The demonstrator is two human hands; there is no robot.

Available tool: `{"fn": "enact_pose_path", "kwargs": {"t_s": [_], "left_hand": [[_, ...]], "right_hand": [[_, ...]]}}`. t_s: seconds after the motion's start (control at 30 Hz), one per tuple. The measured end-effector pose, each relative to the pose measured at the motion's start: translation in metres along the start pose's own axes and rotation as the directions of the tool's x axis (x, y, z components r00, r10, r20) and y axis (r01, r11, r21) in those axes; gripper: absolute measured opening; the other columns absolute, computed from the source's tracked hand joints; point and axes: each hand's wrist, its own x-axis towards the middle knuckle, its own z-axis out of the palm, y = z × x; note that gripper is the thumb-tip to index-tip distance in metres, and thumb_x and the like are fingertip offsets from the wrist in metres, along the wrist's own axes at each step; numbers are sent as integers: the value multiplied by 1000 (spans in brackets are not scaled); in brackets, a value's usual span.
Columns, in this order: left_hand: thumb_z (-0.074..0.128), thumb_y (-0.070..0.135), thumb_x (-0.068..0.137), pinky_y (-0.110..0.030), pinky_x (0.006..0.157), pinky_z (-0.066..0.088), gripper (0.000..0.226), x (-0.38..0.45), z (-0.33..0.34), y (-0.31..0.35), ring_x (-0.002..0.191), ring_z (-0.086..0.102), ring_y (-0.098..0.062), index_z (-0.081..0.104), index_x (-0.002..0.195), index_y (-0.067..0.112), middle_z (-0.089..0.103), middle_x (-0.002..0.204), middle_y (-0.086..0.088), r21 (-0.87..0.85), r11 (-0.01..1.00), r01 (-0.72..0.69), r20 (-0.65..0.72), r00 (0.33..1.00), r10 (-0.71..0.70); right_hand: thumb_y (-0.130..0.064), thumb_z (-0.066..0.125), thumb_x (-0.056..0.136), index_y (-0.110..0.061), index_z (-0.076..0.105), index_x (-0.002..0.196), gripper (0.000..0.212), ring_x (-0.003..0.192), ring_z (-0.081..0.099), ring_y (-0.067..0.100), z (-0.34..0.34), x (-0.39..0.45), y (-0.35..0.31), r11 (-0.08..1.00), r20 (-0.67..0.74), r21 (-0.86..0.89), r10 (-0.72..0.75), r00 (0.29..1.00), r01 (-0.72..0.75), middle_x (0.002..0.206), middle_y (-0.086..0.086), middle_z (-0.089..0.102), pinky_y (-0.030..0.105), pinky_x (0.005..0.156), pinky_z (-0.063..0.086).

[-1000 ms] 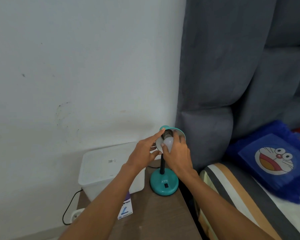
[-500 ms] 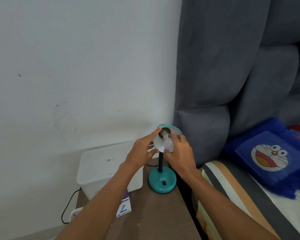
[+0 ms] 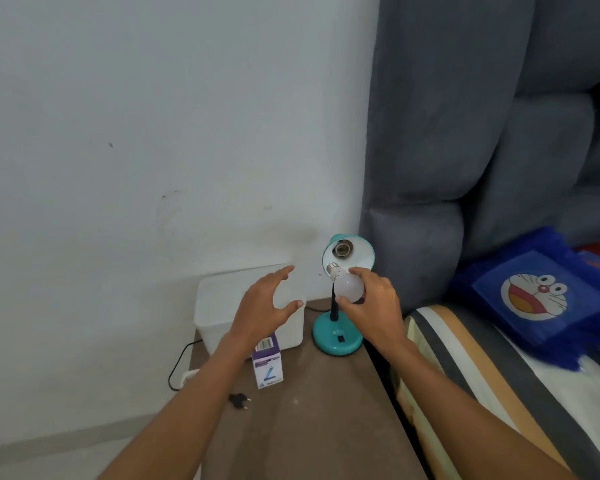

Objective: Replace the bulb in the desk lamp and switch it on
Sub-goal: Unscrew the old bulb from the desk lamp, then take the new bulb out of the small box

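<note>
bulb [image 3: 350, 287] frosted white, silver screw base, in right hand [image 3: 374, 306].

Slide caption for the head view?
Right hand holds unscrewed bulb below teal lamp's empty socket; left hand open.

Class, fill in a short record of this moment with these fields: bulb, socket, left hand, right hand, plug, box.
bulb: white bulb out of the lamp, held in right hand
socket: socket in teal shade, empty
left hand: left hand open, holding nothing
plug: black plug lying loose on the tabletop
box: purple bulb box upright beside the lamp base
</note>
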Motion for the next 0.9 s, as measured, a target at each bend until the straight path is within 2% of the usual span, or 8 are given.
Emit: {"fn": "enact_pose_path", "kwargs": {"t_s": [0.1, 0.2, 0.37, 0.47, 0.57, 0.73, 0.9], "left_hand": [[82, 41, 85, -40, 109, 47, 65, -38, -8, -11, 126, 57, -18, 56, 144, 27, 65, 134, 2, 7, 999, 35, -60, 998, -34], [85, 37, 82, -39, 105, 50, 63, -72, -7, -23, 124, 57, -18, 59, 139, 24, 64, 134, -1, -28, 996, 83, -67, 994, -85], [91, 36, 75, -34, 97, 54, 73, -109, 8, -50, 116, 59, -14, 58, 139, 22, 60, 131, -1, -73, 982, 173, -50, 983, -177], [94, 32, 71, -31, 96, 51, 79, -121, 20, -63, 114, 55, -9, 56, 141, 24, 54, 129, 5, -105, 969, 224, -53, 972, -230], [96, 30, 68, -36, 100, 51, 87, -124, 31, -76, 118, 52, -9, 53, 144, 24, 54, 133, 1, -122, 959, 255, -44, 964, -262], [96, 29, 69, -46, 107, 52, 98, -123, 45, -97, 131, 53, -16, 43, 151, 31, 52, 144, -1, -191, 935, 297, -4, 953, -304], [95, 22, 70, -45, 103, 56, 98, -122, 56, -103, 128, 59, -15, 43, 152, 32, 58, 145, 0, -268, 905, 329, 22, 942, -336]], "right_hand": [[-28, 81, 76, -15, 60, 128, 58, 105, 57, 23, 5, -19, -2, 1000, 56, 14, -7, 998, 6, 117, 1, 65, 33, 82, 50], [-28, 81, 74, -15, 60, 127, 58, 105, 59, 23, 17, -36, 2, 1000, 129, 3, 4, 992, -5, 117, 3, 65, 36, 87, 52], [-25, 79, 76, -15, 61, 128, 56, 110, 58, 19, 39, -62, 13, 999, 215, -11, 44, 976, -42, 124, 4, 61, 36, 94, 51], [-26, 79, 79, -13, 58, 132, 59, 114, 57, 18, 58, -77, 26, 995, 275, -57, 98, 956, -85, 128, 5, 61, 28, 100, 45], [-33, 76, 82, -18, 54, 137, 61, 120, 55, 17, 78, -89, 38, 984, 325, -125, 160, 932, -126, 135, 4, 58, 31, 105, 43], [-28, 72, 87, -16, 54, 136, 54, 116, 57, 18, 97, -95, 51, 973, 389, -171, 210, 897, -154, 132, 4, 60, 19, 91, 37], [-27, 75, 84, -18, 54, 136, 56, 115, 58, 19, 113, -97, 58, 963, 405, -170, 260, 877, -207, 133, 5, 59, 29, 95, 46]]}}
